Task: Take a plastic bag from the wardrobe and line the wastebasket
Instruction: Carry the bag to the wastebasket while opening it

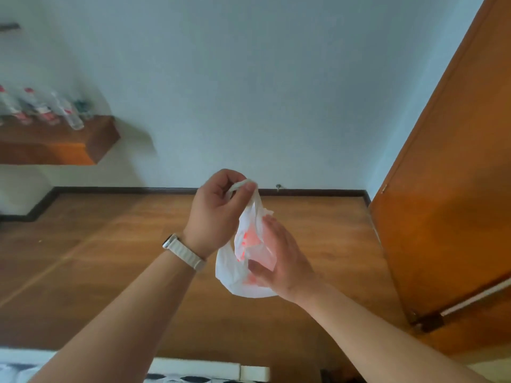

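A crumpled white plastic bag (235,272) with red print hangs in front of me over the wooden floor. My left hand (215,214), with a pale watch strap on its wrist, pinches the bag's top end between thumb and fingers. My right hand (279,261) is lower and to the right, its thumb and fingers holding the bunched body of the bag. The wastebasket is not in view.
An orange-brown wooden door (448,189) stands open at the right, reaching down to the floor. A wall-mounted wooden shelf (63,145) at the left carries several plastic bottles. A white edge with a dark patterned surface (210,373) runs along the bottom.
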{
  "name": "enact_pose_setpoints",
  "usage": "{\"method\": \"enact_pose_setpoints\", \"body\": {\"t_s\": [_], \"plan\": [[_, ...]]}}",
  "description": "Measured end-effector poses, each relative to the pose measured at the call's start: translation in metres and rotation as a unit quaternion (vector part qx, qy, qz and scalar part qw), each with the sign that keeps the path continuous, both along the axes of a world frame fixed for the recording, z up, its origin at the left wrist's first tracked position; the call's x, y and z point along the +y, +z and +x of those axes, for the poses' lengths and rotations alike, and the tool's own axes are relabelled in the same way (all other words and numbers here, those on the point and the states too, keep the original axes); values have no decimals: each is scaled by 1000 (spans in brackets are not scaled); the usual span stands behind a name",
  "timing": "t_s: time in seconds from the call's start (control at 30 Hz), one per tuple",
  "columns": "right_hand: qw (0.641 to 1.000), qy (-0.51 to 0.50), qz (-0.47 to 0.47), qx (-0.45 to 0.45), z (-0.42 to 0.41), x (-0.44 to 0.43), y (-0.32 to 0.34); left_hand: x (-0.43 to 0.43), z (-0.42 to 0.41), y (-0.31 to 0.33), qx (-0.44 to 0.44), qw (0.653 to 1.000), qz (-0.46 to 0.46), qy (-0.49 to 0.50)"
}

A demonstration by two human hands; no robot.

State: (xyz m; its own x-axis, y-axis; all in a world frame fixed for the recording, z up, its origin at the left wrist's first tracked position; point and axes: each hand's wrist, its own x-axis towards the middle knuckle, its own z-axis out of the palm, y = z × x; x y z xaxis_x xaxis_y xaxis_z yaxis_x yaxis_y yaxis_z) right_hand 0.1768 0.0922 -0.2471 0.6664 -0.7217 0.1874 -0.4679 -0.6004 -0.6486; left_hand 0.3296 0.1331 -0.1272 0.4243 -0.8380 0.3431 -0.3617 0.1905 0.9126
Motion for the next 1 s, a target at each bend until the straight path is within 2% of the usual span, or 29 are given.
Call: {"method": "enact_pose_setpoints", "body": {"t_s": [0.23,0.5,0.7,0.83,1.0], "plan": [[997,76,5,-9,76,-49,-2,-9,61,-4,-30,998,-3,54],[979,198,15,-38,176,-142,-7,-73,140,-1,-29,987,6,157],[955,282,41,-77,248,-222,1,-137,187,6,-38,973,46,223],[933,347,64,-72,293,-265,-1,-173,212,11,-58,962,66,260],[923,371,47,-88,335,-299,7,-205,233,18,-77,946,79,306]]}}
